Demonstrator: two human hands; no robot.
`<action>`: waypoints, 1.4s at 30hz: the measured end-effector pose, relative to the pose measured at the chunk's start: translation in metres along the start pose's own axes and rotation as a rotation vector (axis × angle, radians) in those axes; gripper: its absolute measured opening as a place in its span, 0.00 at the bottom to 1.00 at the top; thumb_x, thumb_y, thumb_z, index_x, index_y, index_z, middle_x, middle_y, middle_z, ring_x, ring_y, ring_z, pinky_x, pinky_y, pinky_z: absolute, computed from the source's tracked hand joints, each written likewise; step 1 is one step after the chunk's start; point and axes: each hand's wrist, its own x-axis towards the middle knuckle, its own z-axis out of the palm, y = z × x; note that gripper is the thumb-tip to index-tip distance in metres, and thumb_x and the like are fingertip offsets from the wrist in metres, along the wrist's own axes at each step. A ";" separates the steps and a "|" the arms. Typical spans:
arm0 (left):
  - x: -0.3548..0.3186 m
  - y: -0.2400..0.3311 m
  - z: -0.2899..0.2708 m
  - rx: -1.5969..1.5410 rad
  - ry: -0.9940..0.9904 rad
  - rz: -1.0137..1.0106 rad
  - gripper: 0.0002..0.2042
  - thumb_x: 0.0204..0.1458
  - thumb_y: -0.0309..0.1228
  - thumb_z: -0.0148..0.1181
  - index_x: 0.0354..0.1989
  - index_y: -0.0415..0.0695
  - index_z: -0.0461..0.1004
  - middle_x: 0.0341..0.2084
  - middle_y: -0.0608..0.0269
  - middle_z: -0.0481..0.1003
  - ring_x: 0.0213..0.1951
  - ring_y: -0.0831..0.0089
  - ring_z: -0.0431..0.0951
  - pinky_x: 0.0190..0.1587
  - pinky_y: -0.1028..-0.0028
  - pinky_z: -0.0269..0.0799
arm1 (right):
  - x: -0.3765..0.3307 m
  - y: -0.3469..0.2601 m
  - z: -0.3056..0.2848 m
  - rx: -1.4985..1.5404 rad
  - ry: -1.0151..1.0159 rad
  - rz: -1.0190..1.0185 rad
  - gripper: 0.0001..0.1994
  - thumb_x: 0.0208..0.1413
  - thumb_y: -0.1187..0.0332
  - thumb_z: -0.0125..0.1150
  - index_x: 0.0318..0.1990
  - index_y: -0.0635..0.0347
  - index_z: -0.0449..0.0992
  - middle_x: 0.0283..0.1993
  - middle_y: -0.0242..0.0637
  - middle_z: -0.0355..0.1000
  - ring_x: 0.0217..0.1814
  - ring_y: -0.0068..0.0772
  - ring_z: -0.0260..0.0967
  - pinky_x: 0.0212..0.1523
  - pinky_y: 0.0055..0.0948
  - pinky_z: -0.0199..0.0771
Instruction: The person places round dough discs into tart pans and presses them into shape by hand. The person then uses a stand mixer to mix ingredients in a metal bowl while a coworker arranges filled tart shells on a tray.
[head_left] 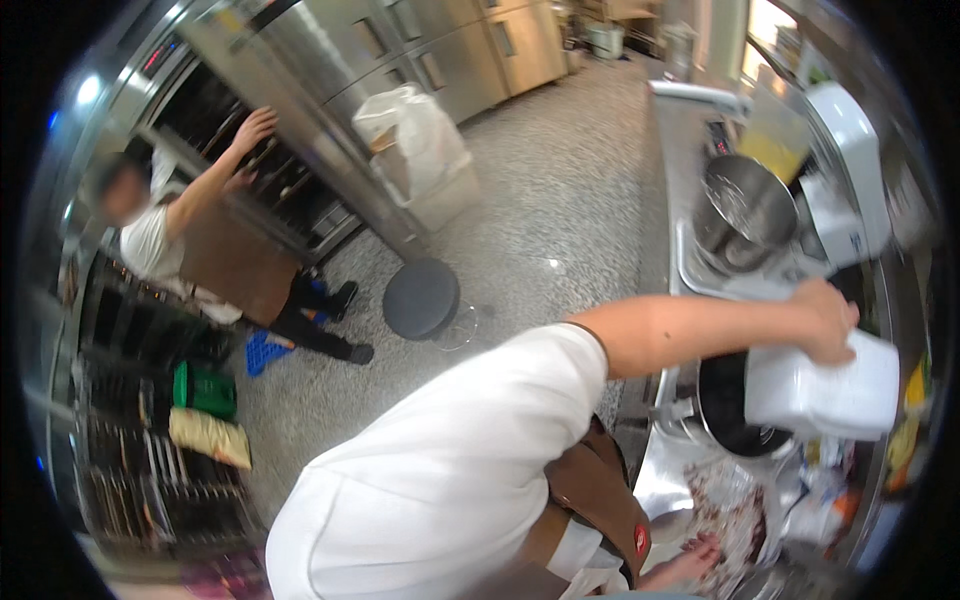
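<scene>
My left hand (825, 320) is closed on a white plastic tub (825, 390), gripping it from above with the arm stretched across the counter. The tub is over a dark-bottomed metal pot (730, 400) and hides part of it; I cannot make out the tub's contents. The pot's metal handle points toward the floor side. Lower down, my right hand (692, 562) is partly in view with its fingers apart. It is beside a shiny surface (722, 490) covered with clear film and brown smears or bits.
A steel mixing bowl (745, 215) stands by a white machine (850, 170) and a clear jug of yellow liquid (775, 125). A co-worker (230, 250) reaches toward a rack or oven at left. On the floor are a round stool (421, 299) and a bagged bin (440, 195).
</scene>
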 end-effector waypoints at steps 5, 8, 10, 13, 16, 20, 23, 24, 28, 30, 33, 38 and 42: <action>0.007 0.012 0.006 -0.041 0.038 0.075 0.28 0.51 0.51 0.54 0.48 0.35 0.74 0.36 0.48 0.80 0.42 0.51 0.81 0.44 0.58 0.74 | 0.060 -0.209 0.057 -0.066 0.105 -0.632 0.12 0.70 0.66 0.49 0.49 0.67 0.73 0.43 0.36 0.72 0.39 0.26 0.66 0.40 0.25 0.69; 0.010 0.014 0.009 -0.069 0.043 0.077 0.28 0.51 0.50 0.54 0.46 0.35 0.75 0.36 0.48 0.81 0.41 0.52 0.81 0.43 0.58 0.74 | 0.057 -0.308 0.095 0.073 0.119 -0.924 0.12 0.69 0.71 0.50 0.53 0.69 0.72 0.53 0.43 0.71 0.52 0.34 0.71 0.56 0.29 0.71; 0.009 0.013 0.007 -0.077 0.040 0.091 0.27 0.51 0.50 0.54 0.46 0.34 0.75 0.35 0.48 0.81 0.41 0.52 0.81 0.43 0.58 0.74 | 0.058 -0.353 0.114 -0.026 0.117 -1.098 0.12 0.68 0.71 0.49 0.53 0.68 0.72 0.56 0.43 0.71 0.57 0.36 0.69 0.60 0.32 0.69; 0.014 0.011 0.008 -0.038 0.012 0.089 0.22 0.50 0.48 0.56 0.42 0.41 0.78 0.35 0.51 0.81 0.41 0.53 0.81 0.42 0.59 0.75 | 0.054 -0.411 0.144 -0.124 -0.026 -1.222 0.13 0.68 0.70 0.50 0.54 0.64 0.73 0.55 0.40 0.73 0.57 0.37 0.69 0.61 0.32 0.64; 0.030 0.003 0.022 -0.007 0.051 0.200 0.12 0.46 0.42 0.60 0.33 0.49 0.81 0.35 0.57 0.81 0.41 0.55 0.80 0.40 0.60 0.75 | 0.059 -0.422 0.178 -0.220 -0.460 -1.120 0.14 0.68 0.69 0.45 0.54 0.68 0.71 0.54 0.43 0.73 0.57 0.39 0.68 0.63 0.34 0.61; 0.081 -0.029 0.105 0.024 0.335 0.370 0.11 0.42 0.40 0.62 0.31 0.49 0.80 0.35 0.59 0.80 0.42 0.59 0.77 0.40 0.60 0.73 | 0.079 -0.414 0.185 -0.317 -0.699 -1.086 0.18 0.70 0.66 0.39 0.48 0.70 0.74 0.51 0.46 0.73 0.56 0.43 0.67 0.64 0.35 0.58; 0.074 -0.031 0.101 -0.068 0.276 0.377 0.10 0.42 0.39 0.62 0.30 0.49 0.80 0.35 0.59 0.80 0.42 0.61 0.76 0.41 0.59 0.72 | 0.075 -0.413 0.185 -0.276 -0.691 -1.036 0.18 0.70 0.66 0.39 0.48 0.71 0.74 0.51 0.47 0.74 0.56 0.43 0.67 0.63 0.35 0.58; 0.073 -0.028 0.095 -0.053 0.215 0.364 0.10 0.42 0.40 0.62 0.30 0.49 0.80 0.35 0.59 0.80 0.42 0.61 0.77 0.41 0.59 0.72 | 0.075 -0.413 0.185 -0.259 -0.693 -1.024 0.18 0.70 0.66 0.39 0.48 0.71 0.74 0.51 0.47 0.74 0.56 0.43 0.68 0.63 0.35 0.59; 0.071 -0.024 0.087 -0.046 0.128 0.338 0.11 0.42 0.40 0.62 0.31 0.49 0.81 0.36 0.59 0.80 0.42 0.61 0.77 0.40 0.59 0.72 | 0.074 -0.412 0.183 -0.227 -0.689 -1.014 0.18 0.70 0.66 0.39 0.48 0.72 0.74 0.51 0.47 0.74 0.56 0.42 0.68 0.63 0.35 0.59; 0.066 -0.022 0.082 -0.062 0.138 0.327 0.12 0.43 0.41 0.62 0.32 0.48 0.81 0.36 0.60 0.80 0.42 0.61 0.77 0.40 0.59 0.73 | 0.077 -0.409 0.184 -0.209 -0.701 -1.008 0.18 0.70 0.66 0.40 0.48 0.72 0.74 0.51 0.46 0.74 0.56 0.43 0.68 0.62 0.35 0.60; 0.054 -0.012 0.069 -0.068 0.148 0.320 0.13 0.43 0.42 0.62 0.35 0.49 0.80 0.37 0.60 0.80 0.43 0.61 0.78 0.40 0.59 0.73 | 0.079 -0.407 0.180 -0.204 -0.686 -1.024 0.18 0.70 0.65 0.40 0.47 0.71 0.74 0.50 0.47 0.74 0.55 0.42 0.68 0.62 0.35 0.60; 0.063 -0.021 0.080 -0.106 0.195 0.314 0.16 0.43 0.44 0.62 0.39 0.51 0.80 0.39 0.61 0.80 0.46 0.62 0.78 0.43 0.60 0.74 | 0.073 -0.408 0.184 -0.128 -0.701 -0.989 0.18 0.70 0.64 0.41 0.47 0.70 0.75 0.50 0.45 0.74 0.54 0.38 0.69 0.60 0.33 0.62; 0.062 -0.011 0.066 -0.036 0.038 0.255 0.18 0.46 0.45 0.61 0.45 0.53 0.80 0.46 0.62 0.79 0.53 0.64 0.75 0.51 0.62 0.70 | 0.078 -0.406 0.182 -0.081 -0.713 -0.934 0.18 0.70 0.64 0.41 0.46 0.69 0.75 0.49 0.43 0.74 0.53 0.36 0.69 0.60 0.31 0.62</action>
